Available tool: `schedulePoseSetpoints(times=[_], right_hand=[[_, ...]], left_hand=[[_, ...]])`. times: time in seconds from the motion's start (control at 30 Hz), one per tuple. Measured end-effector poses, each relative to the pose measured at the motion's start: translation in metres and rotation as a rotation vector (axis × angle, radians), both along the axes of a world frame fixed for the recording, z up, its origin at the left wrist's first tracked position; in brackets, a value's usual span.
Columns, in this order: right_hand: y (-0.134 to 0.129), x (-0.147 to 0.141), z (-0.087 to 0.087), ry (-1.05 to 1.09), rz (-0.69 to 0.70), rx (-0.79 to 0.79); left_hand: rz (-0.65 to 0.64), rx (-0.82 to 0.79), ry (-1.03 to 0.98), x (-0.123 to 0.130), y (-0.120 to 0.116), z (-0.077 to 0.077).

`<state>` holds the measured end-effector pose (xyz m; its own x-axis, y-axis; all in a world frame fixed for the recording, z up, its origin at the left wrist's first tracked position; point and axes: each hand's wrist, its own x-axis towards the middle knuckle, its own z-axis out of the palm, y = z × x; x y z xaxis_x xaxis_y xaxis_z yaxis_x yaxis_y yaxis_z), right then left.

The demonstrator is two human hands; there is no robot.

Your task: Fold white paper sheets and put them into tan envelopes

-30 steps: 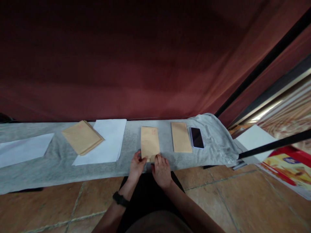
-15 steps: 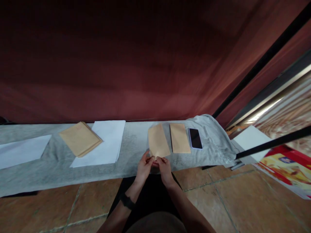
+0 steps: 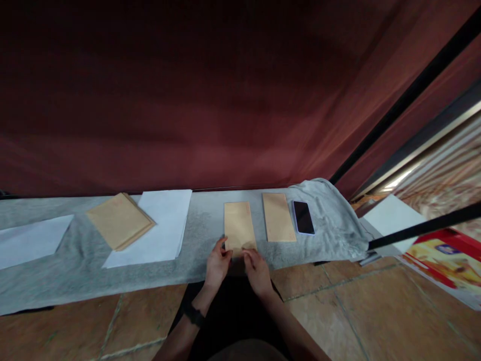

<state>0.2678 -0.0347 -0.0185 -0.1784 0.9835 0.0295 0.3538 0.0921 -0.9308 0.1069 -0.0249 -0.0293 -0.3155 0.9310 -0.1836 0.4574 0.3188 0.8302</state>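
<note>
A brown paper envelope lies on the grey cloth straight in front of me, its near end towards my body. My left hand pinches its near left corner, with the index finger along the left side. At the near right corner, the curled fingers of my right hand grip the same end, where a narrow flap shows between the hands. Just to the right rests a second brown envelope, and beyond it a phone with a dark screen.
On the left, a stack of brown envelopes partly covers white paper sheets. Another white sheet lies farther left. The grey cloth covers the long surface. A dark red curtain hangs behind; black poles and a red box stand right.
The envelope has turned from tilted to nearly straight and now lies flatter on the cloth. My hands, close together at its near end before, have moved apart to its two corners.
</note>
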Motion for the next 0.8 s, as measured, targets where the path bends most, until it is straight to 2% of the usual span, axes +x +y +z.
schedulePoseSetpoints(times=[0.07, 0.1, 0.2, 0.3, 0.4, 0.47, 0.63, 0.8], right_hand=[[-0.003, 0.008, -0.007, -0.282, 0.074, 0.319], [-0.005, 0.012, -0.01, -0.411, 0.121, 0.424], [-0.01, 0.02, -0.02, -0.681, 0.2, 0.58], [-0.016, 0.02, -0.028, -0.786, 0.158, 0.611], [-0.019, 0.016, -0.03, -0.8, 0.101, 0.588], [-0.019, 0.015, -0.029, -0.791, 0.102, 0.575], [-0.018, 0.015, -0.025, -0.778, 0.12, 0.547], [-0.018, 0.014, -0.022, -0.767, 0.11, 0.53]], left_hand=[[-0.036, -0.016, 0.115, -0.002, -0.004, 0.003], [-0.044, -0.026, 0.19, -0.002, -0.006, 0.005], [-0.072, 0.004, 0.438, -0.004, -0.011, 0.008], [-0.176, 0.186, 0.64, 0.001, -0.006, 0.007], [-0.344, 0.33, 0.723, 0.014, 0.017, 0.001], [-0.431, 0.329, 0.752, 0.024, 0.04, -0.003], [-0.499, 0.281, 0.806, 0.034, 0.101, -0.006], [-0.548, 0.294, 0.803, 0.033, 0.137, -0.005]])
